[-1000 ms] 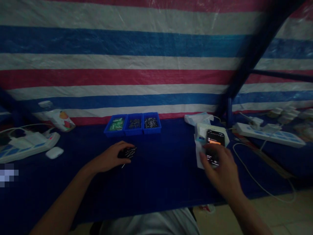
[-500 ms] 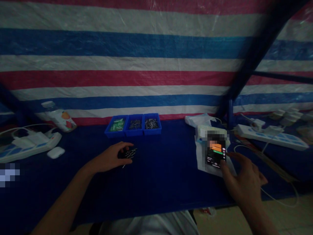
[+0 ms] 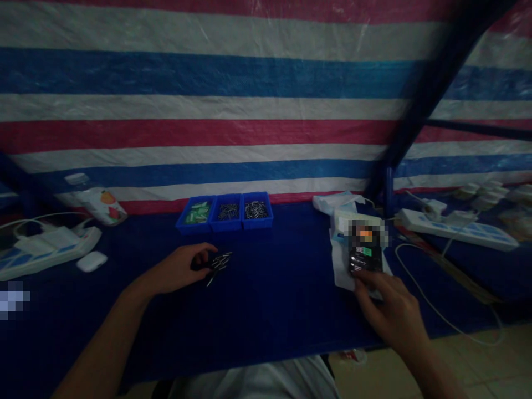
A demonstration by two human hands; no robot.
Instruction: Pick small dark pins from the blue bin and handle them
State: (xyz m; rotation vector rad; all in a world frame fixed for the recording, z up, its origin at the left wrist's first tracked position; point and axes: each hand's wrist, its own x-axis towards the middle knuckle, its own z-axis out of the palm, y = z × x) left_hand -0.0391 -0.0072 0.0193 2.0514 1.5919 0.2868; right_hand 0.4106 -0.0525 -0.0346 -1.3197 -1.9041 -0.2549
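While curled, left hand (image 3: 177, 270) on pins (image 3: 218, 260)

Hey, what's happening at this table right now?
A person sits at a blue table. Their left hand rests beside a small pile of metal pins, fingertips touching it. Their right hand is at the lower edge of a lit phone lying on white paper. Three blue bins of small parts sit by the striped tarp.
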